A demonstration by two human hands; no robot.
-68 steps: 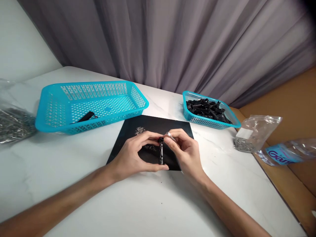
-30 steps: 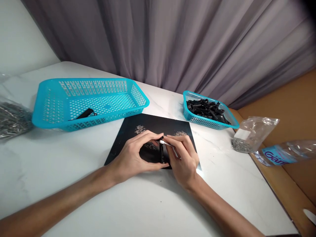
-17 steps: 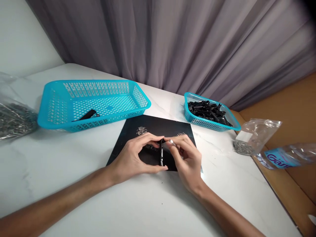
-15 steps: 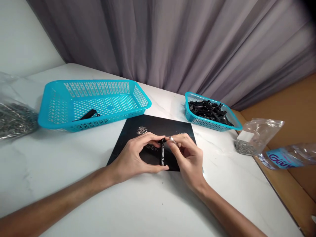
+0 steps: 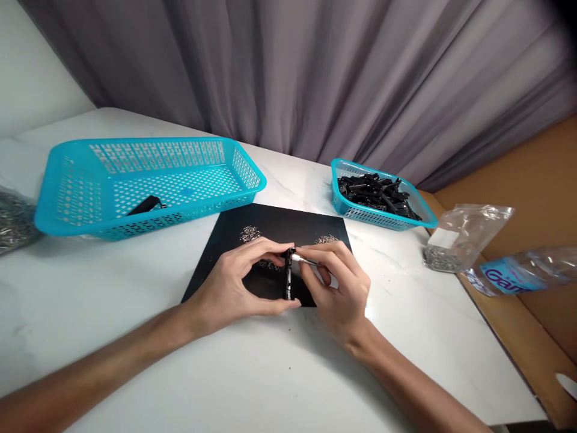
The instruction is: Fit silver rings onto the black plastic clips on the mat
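My left hand (image 5: 234, 276) grips a narrow black part (image 5: 289, 278) between its thumb at the near end and its fingers at the far end. A slim tool (image 5: 306, 260) with a white tip is pinched in my right hand (image 5: 338, 279), its tip against the upper right side of the black part. Both hands are over a black mat (image 5: 216, 255). Small metal pieces (image 5: 250, 234) lie in a pile behind my left hand, and another pile (image 5: 326, 239) lies behind my right fingers. More pieces show between the hands, partly hidden.
A large blue basket (image 5: 180, 218) at the left holds a black part. A smaller blue basket (image 5: 383, 224) at the right is full of black parts. Beyond it are a clear bag of metal pieces (image 5: 444, 258) and a plastic bottle (image 5: 518, 273). Another bag (image 5: 15, 219) sits far left.
The tool in my right hand has swung to lie more level, its white tip now touching the black part. The whole view has shifted, so things appear slightly further left and higher.
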